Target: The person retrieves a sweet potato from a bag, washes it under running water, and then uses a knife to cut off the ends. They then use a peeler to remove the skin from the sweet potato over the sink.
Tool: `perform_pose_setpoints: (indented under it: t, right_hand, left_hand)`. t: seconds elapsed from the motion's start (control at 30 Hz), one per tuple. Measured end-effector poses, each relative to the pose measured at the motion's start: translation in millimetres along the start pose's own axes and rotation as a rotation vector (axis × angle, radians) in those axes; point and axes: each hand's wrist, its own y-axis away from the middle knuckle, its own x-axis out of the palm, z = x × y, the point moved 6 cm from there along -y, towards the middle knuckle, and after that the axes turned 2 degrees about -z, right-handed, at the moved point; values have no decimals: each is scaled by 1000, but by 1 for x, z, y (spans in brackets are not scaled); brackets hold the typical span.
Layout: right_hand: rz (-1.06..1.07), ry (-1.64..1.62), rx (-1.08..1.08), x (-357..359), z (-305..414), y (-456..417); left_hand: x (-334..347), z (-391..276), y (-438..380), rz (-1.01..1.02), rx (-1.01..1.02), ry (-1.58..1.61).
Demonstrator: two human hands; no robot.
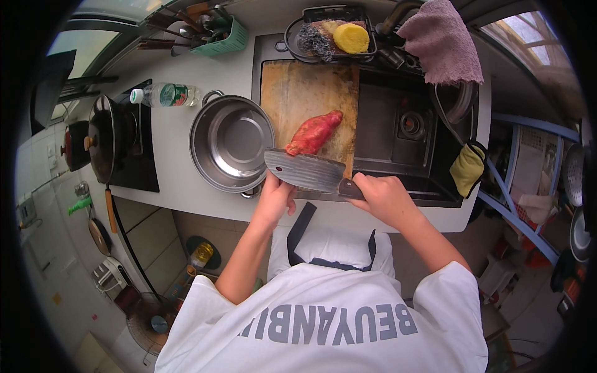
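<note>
My right hand (385, 196) grips the dark handle of a cleaver (305, 170). The broad blade points left, its flat side facing up toward me. At the blade's left end is my left hand (277, 196), some fingers hidden behind the metal; whether it pinches the blade I cannot tell. Just beyond the blade, a red-skinned sweet potato (317, 130) lies slantwise on a worn wooden cutting board (284, 88). The blade overlaps its near end in view; contact is unclear. Left of the board stands a steel pot (238, 133) with no lid and nothing visible inside.
The board spans the left part of a dark sink (380, 116). Behind it, a rack (305, 14) holds a yellow sponge (351, 38) and steel wool. A pink towel (443, 42) hangs over the faucet. A plastic bottle (170, 95) lies left, near the cooktop (140, 163).
</note>
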Motion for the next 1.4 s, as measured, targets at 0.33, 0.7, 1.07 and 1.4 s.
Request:
perform_pose_setpoints:
  t: [0.33,0.7,1.07,1.4]
  right_hand:
    - [-57,17,27,26,-7,-2]
    - [-155,26,58,45,-16,3]
    - [-15,-202,173,22,-30,-36]
    - [29,-791,578,15,-87,-35]
  left_hand:
    - [10,8,-8,-12,123,-36]
    - [15,21,-19,-17,263,-233]
    - [13,1,-14,53,171,-47]
    - [5,16,-13,218,-88,287]
